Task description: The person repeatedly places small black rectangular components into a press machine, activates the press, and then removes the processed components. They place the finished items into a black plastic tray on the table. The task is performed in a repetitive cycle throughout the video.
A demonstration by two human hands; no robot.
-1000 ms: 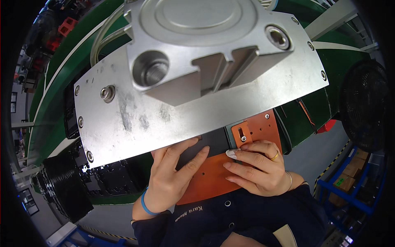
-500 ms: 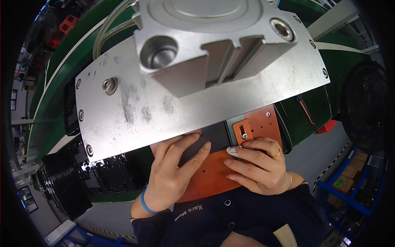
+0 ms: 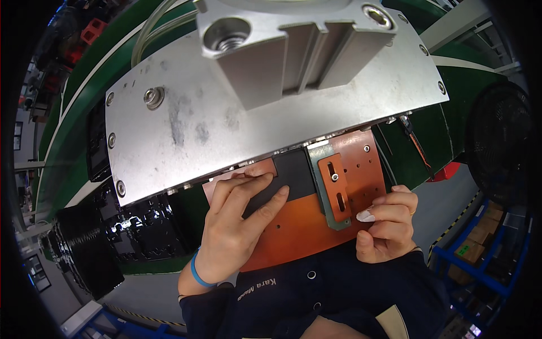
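The left hand (image 3: pixel 234 226) is lying flat, fingers together and stretched toward one o'clock, pressing on a dark flat pad (image 3: pixel 291 175) that is sitting on the orange fixture plate (image 3: pixel 305 226). The fingers are not clamping anything; they are resting on the pad's lower-left part, with the fingertips touching a pale strip at its ten o'clock edge. The right hand (image 3: pixel 387 226) is curling at the plate's three o'clock edge, fingers folded together against the rim; I cannot tell whether it is pinching anything.

The pad is lying at the centre, half tucked under the big grey metal press plate (image 3: pixel 254 124) that is hanging over the scene at twelve o'clock. Just beside the pad at three o'clock, a grey bracket with a small orange slotted block (image 3: pixel 334 189) is standing on the plate. Judging from this, the pad is already placed in its seat and is being pressed or aligned; the press is not yet down on it, so that step seems left.

At nine o'clock a black glossy tray (image 3: pixel 135 231) is sitting on the green counter (image 3: pixel 68 141). At four o'clock, blue racking (image 3: pixel 480 254) is holding brown cartons, one bearing a small green label. At eleven o'clock, red crates (image 3: pixel 90 31) are showing far off.
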